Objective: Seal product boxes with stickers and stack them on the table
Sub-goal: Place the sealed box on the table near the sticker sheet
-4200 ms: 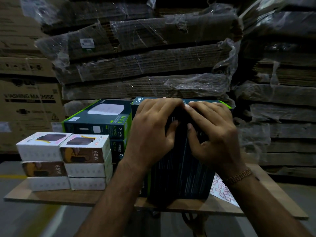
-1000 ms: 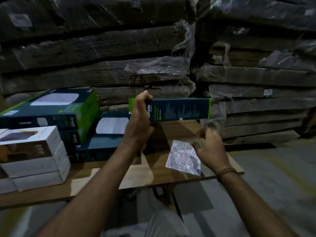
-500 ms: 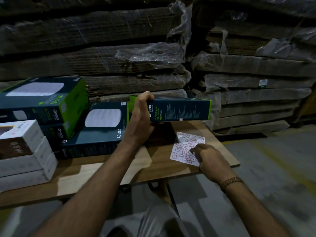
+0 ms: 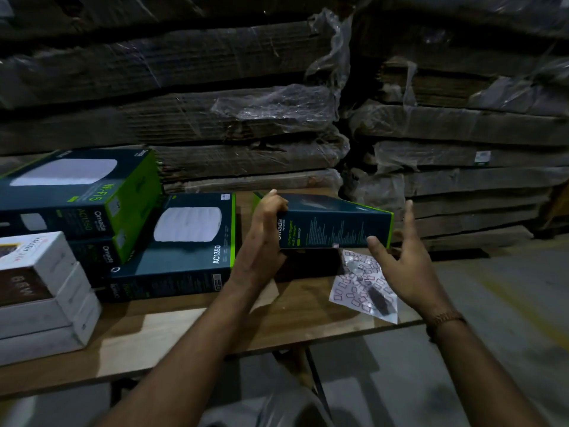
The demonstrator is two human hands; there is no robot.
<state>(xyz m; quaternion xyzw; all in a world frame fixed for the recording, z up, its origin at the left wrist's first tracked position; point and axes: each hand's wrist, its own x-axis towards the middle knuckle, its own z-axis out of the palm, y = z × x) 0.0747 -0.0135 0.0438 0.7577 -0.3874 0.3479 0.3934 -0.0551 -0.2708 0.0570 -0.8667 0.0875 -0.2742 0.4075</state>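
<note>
My left hand grips the left end of a dark teal box with green edges, held flat just above the wooden table. My right hand hovers with spread fingers by the box's right end, its thumb near the lower corner; I cannot tell whether it touches. Under that hand lies a white sticker sheet with several small red-outlined stickers. A flat teal box marked AC1350 lies on the table to the left of the held box.
Two stacked teal boxes stand at the left, and a stack of white boxes sits at the near left edge. Plastic-wrapped bundles of flattened cardboard fill the background. Grey floor lies to the right.
My right hand has lifted off the sticker sheet and risen to the box's right end. My left hand still holds the box, which is now tilted so its top face shows.
</note>
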